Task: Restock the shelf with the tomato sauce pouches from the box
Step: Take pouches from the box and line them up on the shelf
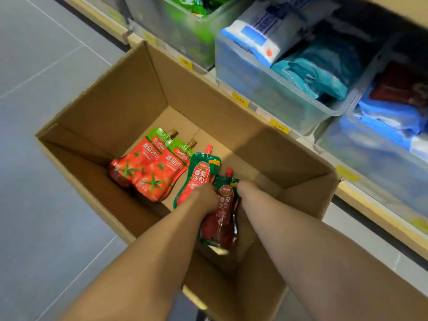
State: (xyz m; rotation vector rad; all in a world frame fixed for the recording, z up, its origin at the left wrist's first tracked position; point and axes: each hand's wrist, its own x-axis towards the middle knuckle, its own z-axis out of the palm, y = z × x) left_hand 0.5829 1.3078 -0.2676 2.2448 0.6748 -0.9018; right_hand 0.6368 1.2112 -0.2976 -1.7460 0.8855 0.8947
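An open cardboard box (129,93) stands on the floor against the shelf. On its bottom lie two bright red pouches with green tops (148,167) side by side, and to their right a dark green and red pouch (199,172). Both my arms reach down into the box. A second dark red and green pouch (222,218) sits lifted and tilted between my hands. My left hand (205,196) grips its left side and my right hand (249,188) is against its upper right edge; the fingers are hidden behind the pouch.
The shelf (370,205) runs along the right with yellow price tags (279,127) on its edge. Clear plastic bins (266,89) on it hold blue, teal and green packets. Grey tiled floor (46,66) lies to the left of the box.
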